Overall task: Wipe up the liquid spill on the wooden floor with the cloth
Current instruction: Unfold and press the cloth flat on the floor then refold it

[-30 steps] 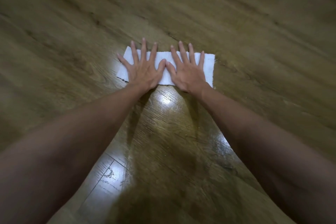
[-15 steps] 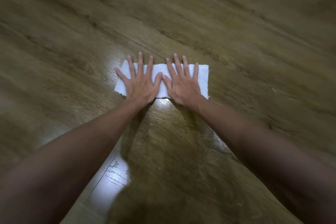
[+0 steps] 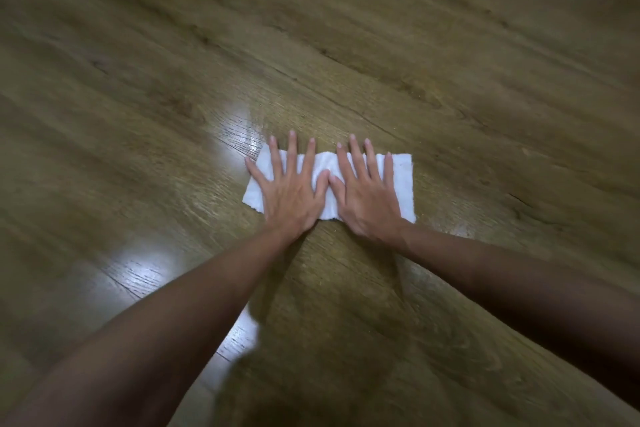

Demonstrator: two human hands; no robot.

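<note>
A white folded cloth (image 3: 402, 184) lies flat on the wooden floor (image 3: 450, 52), a little below the middle of the head view. My left hand (image 3: 291, 199) presses flat on its left half with the fingers spread. My right hand (image 3: 369, 204) presses flat on its right half, and the two thumbs touch over the middle. Neither hand grips the cloth. A wet, shiny streak (image 3: 239, 140) shows on the boards just beyond the cloth's left corner. The boards under my forearms also look glossy.
Bright reflections sit on the planks at the left (image 3: 138, 270) and between my arms (image 3: 242, 333). My shadow darkens the floor at the bottom (image 3: 329, 374). Only bare wooden boards surround the cloth.
Both hands have slid the cloth over the floor toward me. The shiny wet patch now lies beyond the cloth's far left corner. The hands stay flat and spread.
</note>
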